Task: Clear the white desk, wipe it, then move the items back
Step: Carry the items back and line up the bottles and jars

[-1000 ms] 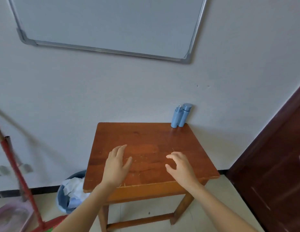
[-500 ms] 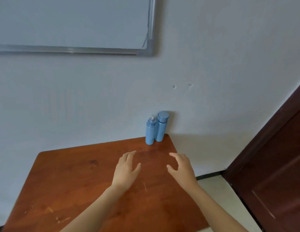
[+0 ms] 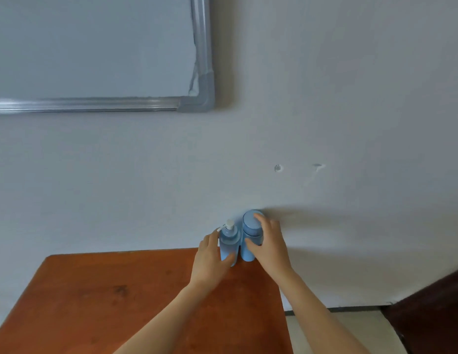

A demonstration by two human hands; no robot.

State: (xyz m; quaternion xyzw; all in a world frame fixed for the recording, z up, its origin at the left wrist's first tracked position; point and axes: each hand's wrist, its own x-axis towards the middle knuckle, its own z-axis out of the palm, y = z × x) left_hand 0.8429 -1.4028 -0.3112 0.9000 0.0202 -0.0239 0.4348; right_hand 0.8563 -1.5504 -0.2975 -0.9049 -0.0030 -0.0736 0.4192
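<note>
While left hand (image 3: 210, 256) wraps pump bottle (image 3: 229, 242), right hand (image 3: 270, 245) wraps capped bottle (image 3: 250, 232).

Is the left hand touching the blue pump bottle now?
Touching. In the head view the left hand wraps the blue pump bottle: its thumb lies across the bottle's lower front and its fingers curl behind the left side, no gap showing.

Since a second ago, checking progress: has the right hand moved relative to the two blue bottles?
Yes. The right hand moved forward across the brown wooden table and now wraps the capped blue bottle.
</note>
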